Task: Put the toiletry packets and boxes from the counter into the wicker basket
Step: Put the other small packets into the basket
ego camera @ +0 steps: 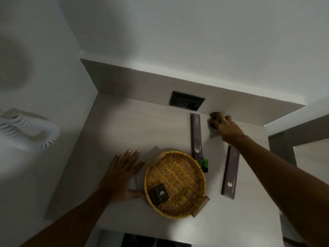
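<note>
A white coiled cord (30, 134) hangs on the wall at the far left. On the pale desk (124, 125), the left hand (121, 175) lies flat, palm down, fingers spread and gripping nothing, its thumb touching the near-left rim of the wicker basket (175, 184). Inside the basket, at its near-left side, sits one small dark box (159, 194) with a pale logo. A black wall socket (187, 101) is set in the low back panel, far of the basket. Just right of the basket's far edge a long dark box (195, 136) lies pointing away, and a small green and black packet (204, 164) rests at its near end, touching the basket's rim. The right hand (224, 126) reaches to the far right corner, fingers curled over something small and dark against the back panel; what it is, and whether it is gripped, I cannot tell. A second long dark box (230, 172) lies right of the basket, partly under the right forearm.
</note>
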{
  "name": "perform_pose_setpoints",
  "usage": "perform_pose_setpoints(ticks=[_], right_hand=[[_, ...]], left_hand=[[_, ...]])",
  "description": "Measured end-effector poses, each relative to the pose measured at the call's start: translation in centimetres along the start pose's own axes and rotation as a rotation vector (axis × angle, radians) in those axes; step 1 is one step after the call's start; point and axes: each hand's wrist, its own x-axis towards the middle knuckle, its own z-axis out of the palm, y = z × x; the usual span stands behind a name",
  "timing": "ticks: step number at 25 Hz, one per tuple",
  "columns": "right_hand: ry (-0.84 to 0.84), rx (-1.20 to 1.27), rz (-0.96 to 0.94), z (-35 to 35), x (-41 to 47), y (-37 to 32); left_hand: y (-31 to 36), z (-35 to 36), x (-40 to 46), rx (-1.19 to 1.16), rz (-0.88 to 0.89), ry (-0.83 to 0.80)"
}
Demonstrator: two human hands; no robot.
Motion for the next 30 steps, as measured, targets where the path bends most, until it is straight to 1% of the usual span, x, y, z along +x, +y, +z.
perform_pose_setpoints(ticks=[3,5,8,12,14,16,19,20,21,23,24,25,27,30], right_hand=[[-0.041,0.09,0.071,0.1,-0.4,-0.5],[-0.081,0.167,0.072,0.0,-0.9,-0.3],[-0.097,0.245,0.064,0.1,-1.7,0.3],[-0.051,0.173,0.089,0.2,-2.1,0.3],[-0.053,0.16,0.061,0.4,-2.0,0.0],[-0.06,0.213,0.044,0.6,-1.8,-0.3],[-0.08,0.313,0.085,0.0,-2.0,-0.7],[-0.068,0.362,0.11,-0.4,-2.4,-0.9],[-0.018,0.433,0.148,-1.0,-3.1,-1.2],[0.151,0.598,0.208,-2.5,-5.6,-2.8],[0.197,0.678,0.203,-3.1,-7.3,-4.3],[0.187,0.749,0.174,-3.4,-9.1,-6.4],[0.066,0.809,0.098,-2.8,-12.7,-11.4],[-0.072,0.695,0.061,0.1,-15.2,-17.7]], left_hand=[[0.0,-0.1,-0.1,0.002,-0.006,0.0],[0.0,0.1,-0.1,-0.009,0.0,0.011],[0.0,0.2,-0.2,-0.02,0.01,0.03],[-0.1,0.1,-0.1,-0.026,0.015,0.057],[-0.1,0.1,-0.2,-0.028,0.02,0.061],[-0.1,0.1,-0.2,-0.033,0.021,0.06],[-0.1,0.0,-0.2,-0.047,0.013,0.067],[0.0,-0.1,-0.2,-0.051,0.01,0.07],[0.0,-0.2,-0.3,-0.051,0.009,0.071],[0.0,-0.4,-0.3,-0.05,0.008,0.058],[0.0,-0.6,-0.3,-0.05,0.003,0.048],[0.1,-0.7,-0.2,-0.049,-0.003,0.038],[0.2,-0.9,-0.3,-0.059,-0.015,0.026],[0.2,-1.0,-0.5,-0.08,-0.031,0.033]])
